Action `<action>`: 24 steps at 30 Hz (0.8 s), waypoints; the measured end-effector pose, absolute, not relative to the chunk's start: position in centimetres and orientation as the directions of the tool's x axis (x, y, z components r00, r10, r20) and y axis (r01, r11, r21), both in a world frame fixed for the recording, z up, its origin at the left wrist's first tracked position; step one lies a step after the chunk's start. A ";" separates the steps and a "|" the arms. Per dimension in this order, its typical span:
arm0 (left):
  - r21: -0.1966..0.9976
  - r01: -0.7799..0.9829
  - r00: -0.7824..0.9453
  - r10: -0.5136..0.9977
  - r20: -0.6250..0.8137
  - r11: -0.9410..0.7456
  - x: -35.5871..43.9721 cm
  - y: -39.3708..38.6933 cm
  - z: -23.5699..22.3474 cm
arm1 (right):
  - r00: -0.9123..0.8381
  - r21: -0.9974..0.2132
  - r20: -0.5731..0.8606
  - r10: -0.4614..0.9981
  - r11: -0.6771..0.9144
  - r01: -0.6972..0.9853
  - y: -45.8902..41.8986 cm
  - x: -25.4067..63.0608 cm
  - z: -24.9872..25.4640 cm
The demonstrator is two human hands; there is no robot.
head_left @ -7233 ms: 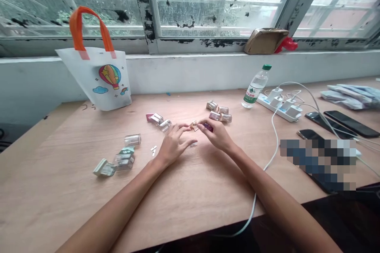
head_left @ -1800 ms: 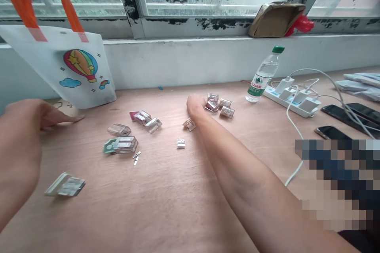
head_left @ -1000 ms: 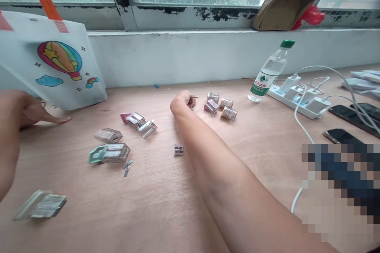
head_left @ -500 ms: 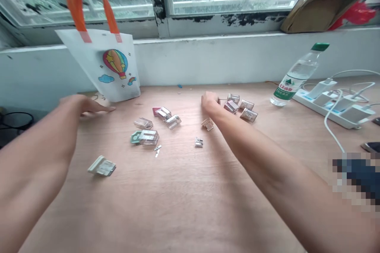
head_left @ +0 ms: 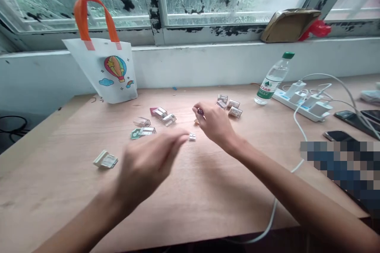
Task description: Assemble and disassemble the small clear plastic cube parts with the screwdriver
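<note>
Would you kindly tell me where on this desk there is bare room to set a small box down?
The desk is bare between the right hand and the white cable, below the power strip. There is more room left of the flat clear pack. It is crowded around the small clear boxes behind the right hand.

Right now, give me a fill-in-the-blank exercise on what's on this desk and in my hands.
The right hand pinches a tiny ____ piece at its fingertips. The left hand, blurred by motion, has its fingertips close to a small clear block on the ____ desk. The white tote bag has ____ handles. The water bottle has a ____ cap.

Missing words: purple; wooden; orange; green.
</note>
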State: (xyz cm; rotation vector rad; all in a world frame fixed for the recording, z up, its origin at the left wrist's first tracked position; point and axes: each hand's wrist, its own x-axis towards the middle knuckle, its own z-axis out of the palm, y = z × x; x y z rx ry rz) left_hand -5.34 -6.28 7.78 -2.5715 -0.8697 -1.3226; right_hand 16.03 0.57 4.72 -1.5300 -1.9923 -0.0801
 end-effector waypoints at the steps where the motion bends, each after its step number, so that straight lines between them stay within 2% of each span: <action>1: 0.128 0.502 0.532 0.422 0.734 -0.855 -3.1 -6.2 6.6 | -0.102 -0.379 0.512 0.853 0.331 0.864 0.1 15.9 4.4; 3: 0.149 0.457 0.578 0.420 0.700 -0.877 0.4 -5.1 3.8 | -0.025 -0.456 0.532 0.846 0.311 0.834 -0.5 16.1 3.5; 5: 0.162 0.418 0.605 0.407 0.684 -0.894 2.4 -3.7 1.3 | 0.052 -0.459 0.559 0.828 0.256 0.851 -0.7 16.8 2.4; 7: 0.190 0.395 0.611 0.412 0.676 -0.899 3.2 -3.0 -0.3 | 0.084 -0.407 0.586 0.806 0.203 0.890 -0.9 17.7 1.4; 10: 0.270 0.326 0.692 0.423 0.585 -0.906 3.1 -3.4 -0.6 | 0.123 -0.332 0.609 0.784 0.111 0.937 -1.1 18.4 0.1; 14: 0.278 0.167 0.815 0.291 0.501 -0.946 2.8 -4.3 0.0 | 0.159 -0.276 0.603 0.782 0.017 0.961 -0.9 18.0 -0.7; 19: 0.373 0.326 0.687 0.489 0.537 -0.868 3.2 -3.9 -0.9 | 0.185 -0.252 0.537 0.823 -0.053 0.966 -0.6 17.5 -1.0; 22: 0.397 0.324 0.740 0.492 0.459 -0.859 3.1 -4.2 -1.0 | 0.233 -0.269 0.507 0.830 -0.104 0.957 -0.2 17.8 -1.5; 24: 0.439 0.293 0.773 0.481 0.414 -0.849 3.0 -4.7 -0.8 | 0.208 -0.282 0.515 0.831 -0.065 0.957 0.2 18.2 -1.9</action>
